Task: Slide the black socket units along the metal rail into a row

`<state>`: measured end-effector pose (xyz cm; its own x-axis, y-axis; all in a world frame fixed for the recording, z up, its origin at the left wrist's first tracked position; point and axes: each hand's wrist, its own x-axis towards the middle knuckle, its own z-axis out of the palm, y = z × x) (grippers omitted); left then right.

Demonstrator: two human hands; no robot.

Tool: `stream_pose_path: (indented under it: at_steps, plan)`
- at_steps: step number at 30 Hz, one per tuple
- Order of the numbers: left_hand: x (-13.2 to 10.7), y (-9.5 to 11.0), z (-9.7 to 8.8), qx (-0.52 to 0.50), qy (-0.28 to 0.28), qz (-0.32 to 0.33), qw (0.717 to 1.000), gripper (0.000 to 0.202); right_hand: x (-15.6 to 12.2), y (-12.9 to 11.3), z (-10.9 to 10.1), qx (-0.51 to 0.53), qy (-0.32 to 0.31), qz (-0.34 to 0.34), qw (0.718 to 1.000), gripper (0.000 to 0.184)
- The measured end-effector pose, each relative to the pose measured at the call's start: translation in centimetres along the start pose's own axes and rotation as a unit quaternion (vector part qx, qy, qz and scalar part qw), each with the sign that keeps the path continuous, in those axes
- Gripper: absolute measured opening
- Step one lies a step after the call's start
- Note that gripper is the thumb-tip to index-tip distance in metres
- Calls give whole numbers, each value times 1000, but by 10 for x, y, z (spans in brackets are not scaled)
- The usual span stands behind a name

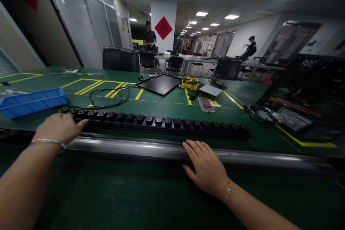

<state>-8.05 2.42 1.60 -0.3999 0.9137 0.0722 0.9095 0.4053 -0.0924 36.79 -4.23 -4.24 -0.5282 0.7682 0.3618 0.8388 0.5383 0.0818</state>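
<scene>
A long black power strip [159, 122] with a row of sockets lies across the green table. In front of it runs a long, shiny grey metal bar [129, 147], roughly parallel to it. My left hand [58, 127] is at the left end of the strip, thumb stretched out to the right; its fingertips are partly hidden. My right hand [206, 167] rests on the bar right of the middle, fingers stretched over its top and thumb apart at the near edge.
Left stands a blue plastic bin [33, 100] beside a looped black cable [107, 106]. Farther back lie a flat black panel [160, 83], a yellow box [190, 83] and a grey device [210, 91]. A metal bowl [262, 113] and dark open casing [304, 93] stand right. Two people are in the background.
</scene>
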Motion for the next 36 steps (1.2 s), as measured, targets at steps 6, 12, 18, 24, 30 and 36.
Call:
stream_pose_path:
  at_steps: [6, 12, 18, 24, 30, 36]
  plan:
    - [-105, 148, -5, -152, 104, 440, 879, 50, 0, 0, -1, 2, 1, -2, 1000, 53]
    - [-153, 190, 24, -141, 129, 504, 842, 58, 0, -1, -1, 9, 7, 3, 1000, 52]
    - [-146, 189, 23, -140, 130, 496, 847, 48, -1, 3, -3, 24, -17, 1, 1000, 56]
    - [-149, 191, 20, -144, 122, 487, 852, 45, 0, 4, -9, 21, -48, -15, 999, 60]
    - [-149, 193, 20, -143, 116, 479, 858, 46, -1, 67, -22, 14, 96, -11, 995, 33]
    - [-147, 191, 24, -141, 126, 489, 852, 48, -63, 227, -43, -195, 248, 354, 880, 33]
